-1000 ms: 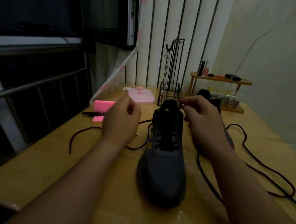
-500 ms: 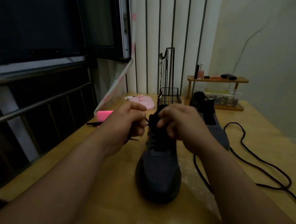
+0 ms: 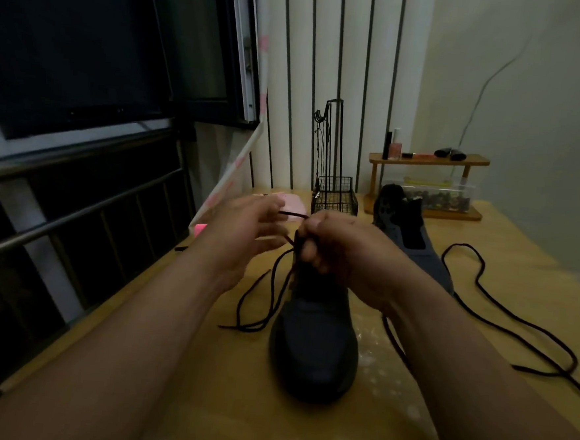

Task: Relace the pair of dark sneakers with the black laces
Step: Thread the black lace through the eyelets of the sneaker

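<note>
Over the near sneaker (image 3: 314,341) on the tabletop (image 3: 234,405), the left hand (image 3: 246,230) pinches the black lace (image 3: 294,215) in its fingers, the right hand (image 3: 341,254) curls its fingers round the same lace, and a clear box (image 3: 438,196) behind holds small coloured bits.

No readable text, brand, number or sign anywhere that I can log. The near sneaker (image 3: 314,345) shows only its plain dark upper. The far sneaker (image 3: 412,244) has faint pale marks at the heel, too dim and blurred to read. The small bottles (image 3: 394,145) on the wooden shelf (image 3: 430,160) may carry labels, but they are too small for me to make out.
</note>
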Motion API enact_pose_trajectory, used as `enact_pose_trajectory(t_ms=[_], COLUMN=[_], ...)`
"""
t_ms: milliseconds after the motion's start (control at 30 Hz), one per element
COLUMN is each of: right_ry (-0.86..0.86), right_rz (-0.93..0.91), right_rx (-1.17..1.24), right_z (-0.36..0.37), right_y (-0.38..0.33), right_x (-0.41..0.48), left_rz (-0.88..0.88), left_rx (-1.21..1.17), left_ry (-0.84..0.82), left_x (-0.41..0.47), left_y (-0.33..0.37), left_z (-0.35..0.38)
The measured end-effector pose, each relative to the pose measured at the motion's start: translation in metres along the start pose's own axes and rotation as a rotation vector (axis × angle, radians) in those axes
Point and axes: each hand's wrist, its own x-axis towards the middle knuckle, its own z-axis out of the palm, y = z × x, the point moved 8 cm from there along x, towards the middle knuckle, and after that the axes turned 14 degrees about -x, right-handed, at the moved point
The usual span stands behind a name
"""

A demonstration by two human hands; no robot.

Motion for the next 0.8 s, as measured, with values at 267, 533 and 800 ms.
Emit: enact_pose_trajectory(t_ms=[267,533,800], right_ry=[0.105,0.3,0.105], right_rz=[-0.118,0.002,-0.03], right_rx=[-0.079,0.055,-0.195], right_z=[-0.01,-0.062,-0.026], right_y=[-0.009,0.001,0.003], right_x=[-0.001,-0.006,0.001], left_rz=[0.469,0.299,0.412], left_rx=[0.509,0.44,0.59], left_ry=[-0.135,0.195,-0.206], left_x=[-0.029,-0.01,-0.028], left_y=[0.018,0.003,-0.002], left_z=[0.03,-0.037,0.044])
